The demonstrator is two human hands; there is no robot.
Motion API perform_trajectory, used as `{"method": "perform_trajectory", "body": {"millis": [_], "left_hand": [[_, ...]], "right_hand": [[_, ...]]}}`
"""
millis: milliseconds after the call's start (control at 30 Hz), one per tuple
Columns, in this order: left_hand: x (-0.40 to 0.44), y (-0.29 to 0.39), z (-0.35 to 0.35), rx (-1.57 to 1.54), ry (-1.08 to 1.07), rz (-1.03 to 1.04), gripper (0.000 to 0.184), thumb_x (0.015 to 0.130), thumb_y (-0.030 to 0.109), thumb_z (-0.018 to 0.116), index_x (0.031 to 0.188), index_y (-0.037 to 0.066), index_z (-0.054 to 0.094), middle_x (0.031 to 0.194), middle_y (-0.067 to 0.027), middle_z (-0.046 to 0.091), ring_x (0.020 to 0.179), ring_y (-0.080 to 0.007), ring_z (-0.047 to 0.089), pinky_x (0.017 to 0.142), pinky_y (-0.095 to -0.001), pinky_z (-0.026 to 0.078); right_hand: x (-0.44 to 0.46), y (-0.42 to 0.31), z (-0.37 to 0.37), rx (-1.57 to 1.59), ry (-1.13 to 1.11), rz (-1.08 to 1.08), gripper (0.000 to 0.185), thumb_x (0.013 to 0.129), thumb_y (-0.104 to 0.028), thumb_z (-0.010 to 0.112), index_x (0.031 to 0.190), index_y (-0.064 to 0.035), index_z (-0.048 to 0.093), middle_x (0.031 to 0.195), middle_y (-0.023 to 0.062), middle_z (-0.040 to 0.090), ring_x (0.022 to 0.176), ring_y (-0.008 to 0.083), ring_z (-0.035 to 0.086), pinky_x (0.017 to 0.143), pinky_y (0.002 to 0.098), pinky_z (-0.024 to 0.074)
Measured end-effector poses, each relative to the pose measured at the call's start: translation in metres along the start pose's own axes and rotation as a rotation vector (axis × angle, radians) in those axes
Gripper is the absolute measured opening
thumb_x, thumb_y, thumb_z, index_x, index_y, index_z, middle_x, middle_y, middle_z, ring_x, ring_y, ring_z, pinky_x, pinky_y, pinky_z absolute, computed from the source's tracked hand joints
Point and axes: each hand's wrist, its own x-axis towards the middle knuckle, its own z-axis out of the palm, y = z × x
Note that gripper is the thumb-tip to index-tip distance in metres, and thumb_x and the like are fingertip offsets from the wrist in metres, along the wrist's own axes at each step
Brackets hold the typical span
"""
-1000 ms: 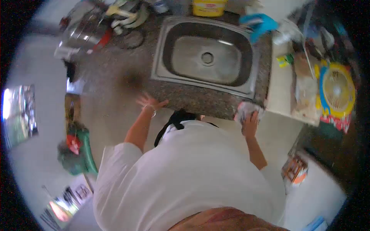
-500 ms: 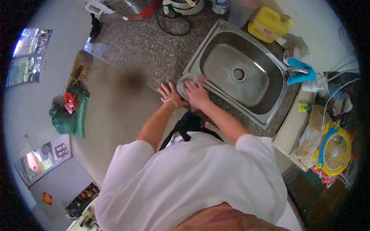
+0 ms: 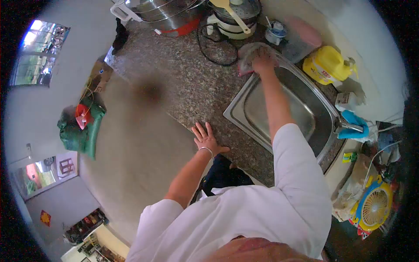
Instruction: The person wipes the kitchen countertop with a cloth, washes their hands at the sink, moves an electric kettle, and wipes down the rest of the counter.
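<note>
My left hand (image 3: 207, 139) lies with spread fingers on the front edge of the speckled stone counter (image 3: 174, 74). At the far left corner of the steel sink (image 3: 297, 102), my right hand (image 3: 263, 62) presses on a greyish-pink cloth (image 3: 248, 56). Its fingers are blurred against the cloth. Close by on the left is a black cord (image 3: 201, 46), and behind the cloth stands a small white and blue container (image 3: 275, 32).
A steel pot (image 3: 168, 13) and a cooker (image 3: 238, 28) with a spatula stand at the back. A yellow jug (image 3: 325, 65), a blue glove (image 3: 354, 124) over the faucet and a yellow fan (image 3: 375, 205) are to the right.
My right hand has carried the cloth from beside my left hand to the sink's far corner. My left hand stays spread on the counter edge. The view has turned and shifted.
</note>
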Motion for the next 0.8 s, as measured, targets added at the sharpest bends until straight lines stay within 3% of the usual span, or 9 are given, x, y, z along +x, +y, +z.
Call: {"method": "perform_trajectory", "body": {"millis": [133, 200, 433, 500, 533, 600, 667, 733, 800], "left_hand": [[-0.004, 0.0, -0.003, 0.003, -0.008, 0.014, 0.145, 0.043, 0.062, 0.079, 0.141, 0.006, -0.012, 0.142, -0.0272, -0.02, 0.131, -0.047, -0.017, 0.104, -0.0578, 0.015], [-0.003, 0.002, -0.005, 0.009, -0.022, 0.0, 0.145, 0.043, 0.062, 0.079, 0.141, 0.006, -0.013, 0.142, -0.0274, -0.021, 0.131, -0.0469, -0.016, 0.104, -0.058, 0.014], [0.0, -0.013, 0.016, -0.035, 0.106, 0.064, 0.136, 0.044, 0.056, 0.081, 0.142, 0.007, 0.0, 0.146, -0.0227, -0.014, 0.133, -0.044, -0.013, 0.101, -0.0619, 0.017], [-0.002, -0.025, 0.02, -0.081, 0.186, 0.136, 0.132, 0.043, 0.052, 0.082, 0.142, 0.007, 0.007, 0.147, -0.0201, -0.012, 0.134, -0.0429, -0.011, 0.101, -0.0617, 0.017], [-0.009, -0.036, 0.005, -0.092, 0.176, 0.2, 0.107, 0.053, 0.043, 0.08, 0.137, 0.008, 0.024, 0.147, -0.02, 0.005, 0.135, -0.0427, 0.001, 0.101, -0.0605, 0.018], [0.013, -0.057, 0.019, -0.393, 0.419, 0.192, 0.092, 0.062, 0.037, 0.076, 0.135, 0.008, 0.029, 0.146, -0.0217, 0.006, 0.134, -0.0443, 0.005, 0.102, -0.06, 0.016], [0.004, -0.055, 0.007, -0.511, 0.66, 0.286, 0.07, 0.071, 0.029, 0.07, 0.13, 0.01, 0.037, 0.144, -0.0235, 0.012, 0.132, -0.0451, 0.011, 0.102, -0.06, 0.012], [0.005, -0.022, -0.006, -0.296, 0.696, 0.335, 0.067, 0.074, 0.04, 0.065, 0.129, 0.012, 0.04, 0.141, -0.0227, 0.024, 0.132, -0.0431, 0.015, 0.103, -0.0591, 0.013], [0.027, -0.01, 0.001, -0.14, 0.551, 0.538, 0.071, 0.079, 0.05, 0.054, 0.137, 0.017, 0.032, 0.146, -0.0201, 0.013, 0.134, -0.0421, 0.007, 0.104, -0.0587, 0.009]], "right_hand": [[-0.03, -0.032, 0.001, 0.063, -0.096, -0.057, 0.049, 0.084, -0.023, 0.044, 0.129, -0.0031, 0.042, 0.141, 0.0256, 0.023, 0.132, 0.0405, 0.02, 0.105, 0.0518, 0.0198], [-0.062, -0.065, 0.036, 0.233, 0.088, -0.116, 0.045, 0.082, -0.02, 0.048, 0.123, -0.0018, 0.048, 0.14, 0.0276, 0.024, 0.131, 0.042, 0.019, 0.106, 0.0497, 0.0206], [-0.191, -0.148, 0.012, 0.303, -0.15, -0.51, 0.045, 0.079, -0.021, 0.056, 0.12, -0.005, 0.051, 0.138, 0.0241, 0.029, 0.131, 0.0374, 0.024, 0.105, 0.0451, 0.0242], [-0.209, -0.138, 0.025, 0.686, -0.136, -0.512, 0.048, 0.077, -0.021, 0.058, 0.121, -0.0049, 0.05, 0.135, 0.0241, 0.034, 0.129, 0.0382, 0.028, 0.105, 0.0447, 0.0255], [-0.213, -0.129, 0.03, 0.881, -0.127, -0.502, 0.049, 0.077, -0.021, 0.059, 0.122, -0.0049, 0.049, 0.133, 0.0241, 0.037, 0.128, 0.0385, 0.03, 0.105, 0.0444, 0.0261], [-0.243, -0.094, 0.023, 0.886, 0.088, -0.413, 0.054, 0.076, -0.024, 0.063, 0.122, -0.0005, 0.046, 0.132, 0.0223, 0.04, 0.124, 0.0404, 0.034, 0.102, 0.0503, 0.0259], [-0.276, -0.065, 0.038, 0.672, 0.04, -0.083, 0.064, 0.077, -0.025, 0.065, 0.129, -0.002, 0.037, 0.136, 0.0202, 0.036, 0.128, 0.0382, 0.03, 0.102, 0.0551, 0.0237], [-0.302, -0.052, 0.043, 0.603, -0.076, 0.148, 0.073, 0.077, -0.029, 0.065, 0.135, -0.0038, 0.028, 0.14, 0.0204, 0.028, 0.131, 0.0379, 0.023, 0.101, 0.0605, 0.0178], [-0.317, -0.053, 0.041, 0.406, -0.246, 0.156, 0.079, 0.081, -0.036, 0.061, 0.138, -0.0014, 0.018, 0.142, 0.0217, 0.024, 0.133, 0.0365, 0.02, 0.102, 0.0612, 0.0124]]}}
